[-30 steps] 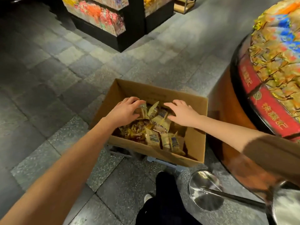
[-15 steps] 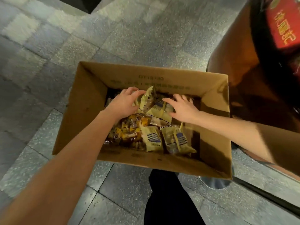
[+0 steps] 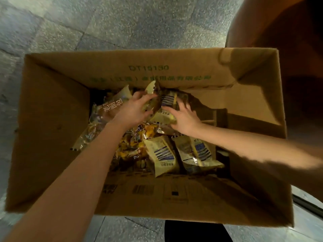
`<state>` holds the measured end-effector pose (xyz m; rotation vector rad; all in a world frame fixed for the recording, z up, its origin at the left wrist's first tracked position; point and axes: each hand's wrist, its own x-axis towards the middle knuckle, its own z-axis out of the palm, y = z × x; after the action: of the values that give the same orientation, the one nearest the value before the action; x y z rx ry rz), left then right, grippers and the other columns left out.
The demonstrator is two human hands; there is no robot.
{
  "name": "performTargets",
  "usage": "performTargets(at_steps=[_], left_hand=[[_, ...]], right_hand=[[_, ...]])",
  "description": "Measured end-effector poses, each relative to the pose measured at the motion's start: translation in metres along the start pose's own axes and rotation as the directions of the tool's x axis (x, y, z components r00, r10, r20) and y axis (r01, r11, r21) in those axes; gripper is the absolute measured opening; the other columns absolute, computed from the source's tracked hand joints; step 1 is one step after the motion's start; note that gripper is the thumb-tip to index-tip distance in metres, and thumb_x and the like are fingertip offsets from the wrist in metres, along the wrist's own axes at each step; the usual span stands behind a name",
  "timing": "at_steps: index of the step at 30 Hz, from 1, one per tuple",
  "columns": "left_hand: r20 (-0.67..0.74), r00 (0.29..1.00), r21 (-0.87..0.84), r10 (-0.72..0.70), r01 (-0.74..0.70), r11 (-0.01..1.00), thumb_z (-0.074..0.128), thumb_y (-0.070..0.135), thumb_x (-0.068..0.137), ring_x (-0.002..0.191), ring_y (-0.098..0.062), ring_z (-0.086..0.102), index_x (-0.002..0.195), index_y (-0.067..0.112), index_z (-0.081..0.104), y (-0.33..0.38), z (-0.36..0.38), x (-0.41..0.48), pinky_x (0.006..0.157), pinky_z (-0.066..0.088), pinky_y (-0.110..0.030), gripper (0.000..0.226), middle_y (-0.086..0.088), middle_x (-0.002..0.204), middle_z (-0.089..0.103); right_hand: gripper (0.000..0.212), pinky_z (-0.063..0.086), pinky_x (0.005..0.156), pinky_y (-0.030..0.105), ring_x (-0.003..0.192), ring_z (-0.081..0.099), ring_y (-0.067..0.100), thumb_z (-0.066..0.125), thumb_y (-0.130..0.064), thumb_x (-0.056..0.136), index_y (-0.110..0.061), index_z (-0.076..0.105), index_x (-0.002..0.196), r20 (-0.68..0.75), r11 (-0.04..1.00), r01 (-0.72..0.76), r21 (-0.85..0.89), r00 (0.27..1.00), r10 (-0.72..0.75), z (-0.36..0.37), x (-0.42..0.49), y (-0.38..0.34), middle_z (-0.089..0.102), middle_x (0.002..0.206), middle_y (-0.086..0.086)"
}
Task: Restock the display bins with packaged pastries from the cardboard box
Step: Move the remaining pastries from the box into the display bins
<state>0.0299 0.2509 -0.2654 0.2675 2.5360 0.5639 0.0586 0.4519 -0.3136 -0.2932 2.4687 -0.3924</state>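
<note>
An open cardboard box (image 3: 52, 119) fills the view, standing on the stone floor. Several yellow pastry packets (image 3: 164, 154) with blue barcodes lie heaped in its bottom. Both my hands are deep inside, at the far end of the heap. My left hand (image 3: 134, 109) curls its fingers round a yellow packet (image 3: 150, 89). Beside it, my right hand (image 3: 185, 117) grips a cluster of packets (image 3: 167, 102) from the right. The two hands press the packets together between them. A clear bag of wrapped pastries (image 3: 108, 110) lies under my left wrist.
The dark rounded base of the display stand (image 3: 288, 32) rises at the upper right, right behind the box's corner. Grey stone floor tiles (image 3: 122, 23) surround the box. My dark trouser leg (image 3: 195, 231) shows below the near wall.
The view has dropped much closer over the box, and the display bins have left it. Both hands have reached deeper and closed in on the packets at the far end.
</note>
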Motion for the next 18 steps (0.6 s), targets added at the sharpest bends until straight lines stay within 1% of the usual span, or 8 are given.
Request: performTargets(at_steps=[2, 5, 9, 10, 12, 15, 17, 18], left_hand=[[0.001, 1.0, 0.024, -0.03, 0.03, 0.999, 0.061, 0.032, 0.095, 0.132, -0.032, 0.045, 0.145, 0.042, 0.037, -0.001, 0.005, 0.005, 0.108, 0.042, -0.046, 0.057, -0.008, 0.151, 0.032], [0.025, 0.999, 0.077, -0.03, 0.028, 0.997, 0.061, 0.036, 0.094, 0.128, -0.034, 0.049, 0.145, 0.044, 0.035, -0.001, 0.007, 0.011, 0.105, 0.044, -0.044, 0.058, -0.012, 0.151, 0.032], [0.042, 0.999, 0.125, -0.03, 0.025, 0.992, 0.064, 0.038, 0.092, 0.122, -0.035, 0.054, 0.146, 0.047, 0.033, 0.001, 0.006, 0.016, 0.101, 0.046, -0.042, 0.063, -0.017, 0.154, 0.031], [0.052, 0.998, 0.141, -0.039, 0.031, 0.989, 0.064, 0.039, 0.092, 0.122, -0.036, 0.054, 0.147, 0.048, 0.031, 0.002, 0.006, 0.016, 0.101, 0.045, -0.042, 0.064, -0.018, 0.155, 0.029], [0.065, 0.996, 0.143, -0.057, 0.047, 0.989, 0.064, 0.04, 0.092, 0.124, -0.038, 0.052, 0.147, 0.05, 0.028, 0.002, 0.007, 0.017, 0.103, 0.043, -0.045, 0.066, -0.02, 0.155, 0.028], [0.051, 0.996, 0.023, -0.071, 0.069, 0.997, 0.063, 0.037, 0.093, 0.117, -0.036, 0.056, 0.146, 0.05, 0.03, -0.004, 0.011, 0.02, 0.101, 0.047, -0.044, 0.063, -0.018, 0.148, 0.039], [0.037, 0.995, -0.108, -0.09, 0.094, 0.99, 0.062, 0.031, 0.094, 0.108, -0.027, 0.06, 0.144, 0.049, 0.034, -0.007, 0.015, 0.022, 0.094, 0.051, -0.04, 0.06, -0.012, 0.141, 0.049], [0.035, 0.994, -0.161, -0.099, 0.103, 0.982, 0.062, 0.029, 0.094, 0.104, -0.022, 0.06, 0.143, 0.048, 0.036, -0.008, 0.016, 0.024, 0.092, 0.052, -0.037, 0.059, -0.008, 0.138, 0.052]], right_hand=[[0.075, 0.027, 0.11, 0.064, 0.147, 0.004, 0.042, 0.064, -0.031, 0.092, -0.045, 0.018, 0.151, -0.002, 1.0, -0.012, -0.003, 1.0, 0.012, 0.008, 0.004, 0.002, -0.002, 0.162, 0.01], [0.082, 0.029, 0.11, 0.064, 0.147, 0.003, 0.045, 0.065, -0.028, 0.092, -0.042, 0.012, 0.152, -0.012, 1.0, -0.014, 0.013, 1.0, 0.014, 0.013, 0.011, 0.006, -0.002, 0.162, 0.013], [0.082, 0.035, 0.106, 0.062, 0.145, 0.003, 0.048, 0.059, -0.02, 0.097, -0.037, 0.003, 0.155, -0.03, 0.999, 0.004, -0.051, 1.0, -0.005, 0.022, 0.019, 0.009, -0.002, 0.161, 0.019], [0.081, 0.036, 0.105, 0.062, 0.145, 0.004, 0.049, 0.058, -0.022, 0.098, -0.036, 0.002, 0.155, -0.039, 0.998, 0.005, -0.069, 0.999, -0.008, 0.025, 0.02, 0.01, -0.002, 0.16, 0.02], [0.081, 0.039, 0.103, 0.061, 0.144, 0.006, 0.05, 0.057, -0.035, 0.099, -0.035, -0.001, 0.155, -0.054, 0.996, 0.008, -0.09, 0.998, -0.013, 0.03, 0.023, 0.011, -0.001, 0.16, 0.022], [0.088, 0.036, 0.106, 0.061, 0.144, 0.001, 0.052, 0.054, -0.054, 0.095, -0.032, -0.007, 0.155, -0.048, 0.994, 0.027, -0.102, 0.998, -0.032, 0.034, 0.024, 0.009, -0.008, 0.16, 0.023], [0.091, 0.033, 0.107, 0.061, 0.144, -0.005, 0.052, 0.052, -0.059, 0.093, -0.033, -0.011, 0.154, -0.027, 0.998, 0.034, -0.062, 0.999, -0.036, 0.037, 0.024, 0.008, -0.015, 0.16, 0.021], [0.092, 0.034, 0.106, 0.06, 0.144, -0.008, 0.052, 0.052, -0.06, 0.092, -0.035, -0.011, 0.154, -0.02, 0.999, 0.031, -0.037, 0.999, -0.031, 0.039, 0.026, 0.009, -0.017, 0.16, 0.02]])
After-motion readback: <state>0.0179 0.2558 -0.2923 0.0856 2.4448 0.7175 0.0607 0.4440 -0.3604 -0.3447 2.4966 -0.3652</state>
